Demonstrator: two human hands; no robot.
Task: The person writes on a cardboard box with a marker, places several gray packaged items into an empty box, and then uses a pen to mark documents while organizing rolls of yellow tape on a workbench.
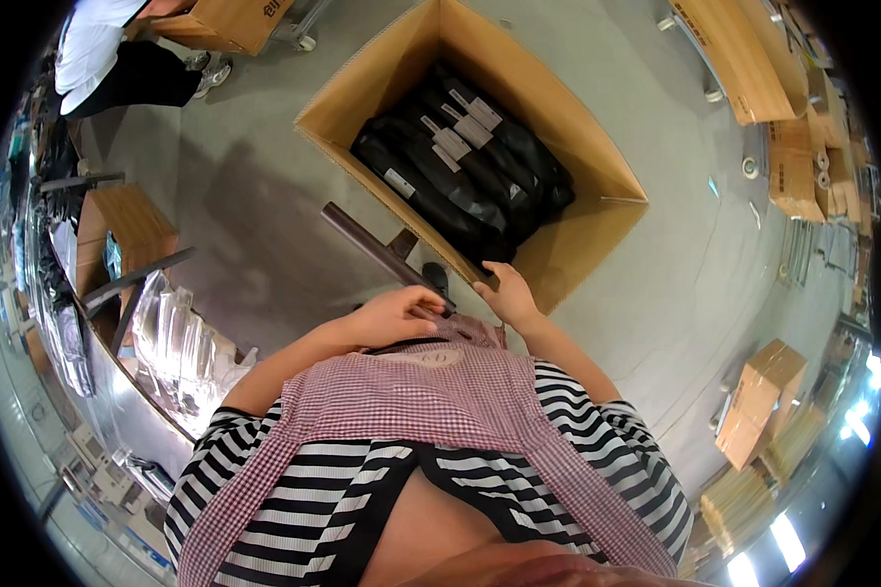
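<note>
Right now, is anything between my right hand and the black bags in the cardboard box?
Only the box wall. The right hand rests on the near rim of the open cardboard box, and the black bags lie uncovered inside, just beyond it.

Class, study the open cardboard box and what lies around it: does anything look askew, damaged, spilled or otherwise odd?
Nothing stands out. The black bagged items lie packed in rows inside the open cardboard box. The right hand rests on the box's near edge; the left hand is beside a dark bar. No spill or tear shows.
</note>
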